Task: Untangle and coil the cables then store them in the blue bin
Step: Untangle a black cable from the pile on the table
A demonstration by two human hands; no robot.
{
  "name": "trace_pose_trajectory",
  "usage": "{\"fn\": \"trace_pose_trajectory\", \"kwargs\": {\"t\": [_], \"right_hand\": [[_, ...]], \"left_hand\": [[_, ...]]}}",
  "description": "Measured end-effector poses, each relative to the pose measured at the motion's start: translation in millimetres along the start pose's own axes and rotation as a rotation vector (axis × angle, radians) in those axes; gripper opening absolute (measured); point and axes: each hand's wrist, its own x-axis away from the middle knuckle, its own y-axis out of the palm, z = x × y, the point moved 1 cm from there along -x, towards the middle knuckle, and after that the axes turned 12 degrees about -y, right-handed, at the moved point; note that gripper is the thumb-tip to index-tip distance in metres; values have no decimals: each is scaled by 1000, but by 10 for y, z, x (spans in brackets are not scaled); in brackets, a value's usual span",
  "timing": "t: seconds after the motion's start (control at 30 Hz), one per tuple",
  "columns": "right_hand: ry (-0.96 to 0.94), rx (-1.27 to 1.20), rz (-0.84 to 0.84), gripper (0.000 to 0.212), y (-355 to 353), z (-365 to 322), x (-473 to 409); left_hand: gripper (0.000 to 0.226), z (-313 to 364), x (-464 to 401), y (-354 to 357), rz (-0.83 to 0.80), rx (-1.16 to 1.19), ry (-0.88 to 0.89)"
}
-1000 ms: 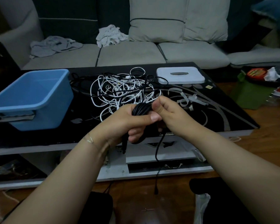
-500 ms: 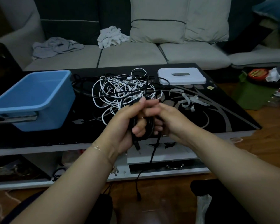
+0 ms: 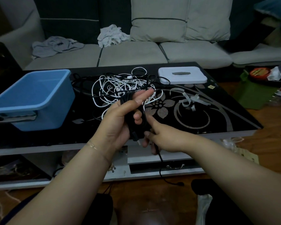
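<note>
My left hand (image 3: 120, 120) holds a coil of black cable (image 3: 131, 125) above the table's front edge, thumb pressed on the loops and index finger stretched out. My right hand (image 3: 161, 137) sits just below and to the right, fingers pinching the cable's loose tail (image 3: 161, 163), which hangs down to the floor with its plug end curling right. Behind the hands a tangle of white and black cables (image 3: 120, 88) lies on the black table (image 3: 217, 114). The blue bin (image 3: 34, 98) stands open at the table's left end; nothing shows inside it.
A white lidded box (image 3: 182, 75) sits at the table's back right, with loose white ties (image 3: 191, 101) near it. A grey sofa with clothes (image 3: 55, 46) runs behind. A green container (image 3: 253, 93) stands on the floor at the right.
My hands have separated: the right hand has dropped below the coil and slid along the hanging tail, while the left hand turned the coil upright and stretched out its index finger.
</note>
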Motion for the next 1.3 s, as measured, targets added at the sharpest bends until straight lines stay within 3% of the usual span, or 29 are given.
{"fn": "trace_pose_trajectory", "kwargs": {"t": [0.1, 0.13, 0.23, 0.37, 0.5, 0.6, 0.7, 0.83, 0.93, 1.0, 1.07, 1.14, 1.2, 1.3], "right_hand": [[-12, 262, 142, 23, -30, -11, -17], [-24, 366, 152, 22, -33, -37, -6], [-53, 603, 25, 31, 10, -110, 41], [-12, 699, -188, 52, 67, -87, 60], [-160, 801, -45, 27, 23, -107, 64], [-193, 882, 39, 34, -4, -195, 94], [-204, 817, 63, 35, -5, -226, 98], [-211, 494, -6, 25, 2, -191, 101], [-234, 464, 23, 24, -33, -217, 127], [-234, 468, 104, 22, -84, -244, 144], [-231, 468, 164, 17, -129, -252, 155], [-234, 473, 180, 14, -144, -256, 155], [-232, 421, 209, 12, -171, -244, 148], [-226, 292, 238, 22, -241, -179, 117]], "left_hand": [[36, 30, -30, -29, 65, 33, 46], [35, 38, -39, -37, 85, 46, 60], [35, 27, -52, -37, 164, 36, 102], [31, -27, -58, -14, 283, -89, 136], [33, -80, -29, 19, 328, -356, 172], [35, -89, -40, 20, 347, -447, 188], [26, -103, -57, 29, 344, -481, 179], [14, -129, -107, -11, 350, -527, 167], [13, -163, -160, -78, 416, -715, 178], [36, -195, -187, -141, 509, -977, 194], [57, -227, -239, -207, 508, -1063, 155], [57, -228, -256, -244, 485, -1036, 96], [73, -201, -247, -226, 436, -986, 27], [90, -191, -141, -117, 207, -847, -95]]}}
